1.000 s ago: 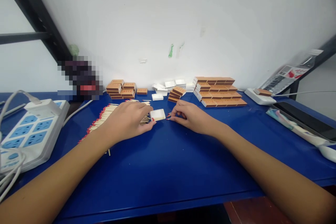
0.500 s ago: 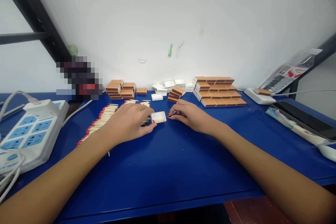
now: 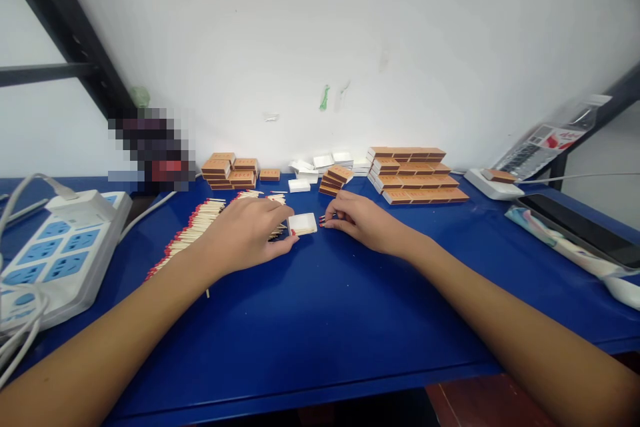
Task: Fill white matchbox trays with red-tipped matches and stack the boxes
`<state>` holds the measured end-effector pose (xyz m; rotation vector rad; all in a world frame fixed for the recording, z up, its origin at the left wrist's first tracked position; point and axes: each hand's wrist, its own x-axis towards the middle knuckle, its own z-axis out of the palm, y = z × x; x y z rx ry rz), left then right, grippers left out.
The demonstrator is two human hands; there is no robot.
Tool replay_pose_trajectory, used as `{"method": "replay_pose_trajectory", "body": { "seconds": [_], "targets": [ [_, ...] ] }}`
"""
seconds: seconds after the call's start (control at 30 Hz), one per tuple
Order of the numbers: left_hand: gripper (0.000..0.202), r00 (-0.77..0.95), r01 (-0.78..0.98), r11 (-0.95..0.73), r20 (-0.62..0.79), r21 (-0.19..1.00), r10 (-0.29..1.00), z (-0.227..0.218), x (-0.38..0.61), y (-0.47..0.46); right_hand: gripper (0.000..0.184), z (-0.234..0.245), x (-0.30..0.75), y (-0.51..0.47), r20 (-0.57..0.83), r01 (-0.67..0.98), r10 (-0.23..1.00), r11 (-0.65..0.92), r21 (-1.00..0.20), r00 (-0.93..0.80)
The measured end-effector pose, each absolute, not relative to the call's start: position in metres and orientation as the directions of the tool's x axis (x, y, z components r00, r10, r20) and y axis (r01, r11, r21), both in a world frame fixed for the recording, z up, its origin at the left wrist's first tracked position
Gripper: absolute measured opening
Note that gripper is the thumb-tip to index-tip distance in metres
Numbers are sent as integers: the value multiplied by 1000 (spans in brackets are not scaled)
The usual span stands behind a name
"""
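Note:
My left hand (image 3: pixel 246 230) grips the left end of a small white matchbox tray (image 3: pixel 304 221) between thumb and fingers. A few matches lie along the tray's near side. Just right of the tray, apart from it, my right hand (image 3: pixel 367 223) pinches a few matches (image 3: pixel 322 221), their red heads pointing left toward the tray. A long spread of loose matches (image 3: pixel 193 230) lies behind and left of my left hand, which partly hides it.
Brown matchboxes stand in a left stack (image 3: pixel 230 172), a small leaning pile (image 3: pixel 336 178) and a larger stepped stack (image 3: pixel 417 177). White trays (image 3: pixel 325 161) lie between. A power strip (image 3: pixel 60 253) is at left; a phone (image 3: pixel 580 223) and plastic bottle (image 3: pixel 555 137) are at right.

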<state>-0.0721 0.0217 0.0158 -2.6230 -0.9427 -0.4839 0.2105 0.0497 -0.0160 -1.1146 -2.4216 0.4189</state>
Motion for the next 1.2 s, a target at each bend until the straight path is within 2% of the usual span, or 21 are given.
{"method": "replay_pose_trajectory", "body": {
  "seconds": [0.13,0.33,0.5,0.7,0.9,1.07,1.2],
  "targets": [
    [22,717,669,-724,407,-170,566,15,-72,21,14,-13,210,48,270,640,776,626,-447,-571],
    [24,728,657,-743,362,-128,582,16,-69,20,12,0,198,30,391,610,741,671,-422,-546],
    [19,731,645,-761,344,-70,589,14,-65,15,9,-4,178,13,439,575,697,717,-394,-568],
    [22,722,650,-758,343,-41,601,11,-64,14,9,-5,180,12,384,619,714,699,-358,-585],
    [26,720,670,-736,322,-93,614,14,-69,19,10,-1,209,36,400,728,787,602,-328,-470],
    [27,707,687,-709,375,-161,600,16,-74,24,12,-12,214,48,255,728,823,568,-383,-508],
    [24,704,690,-703,382,-170,599,16,-76,25,12,-13,211,46,178,737,843,532,-418,-507]
  ]
}}
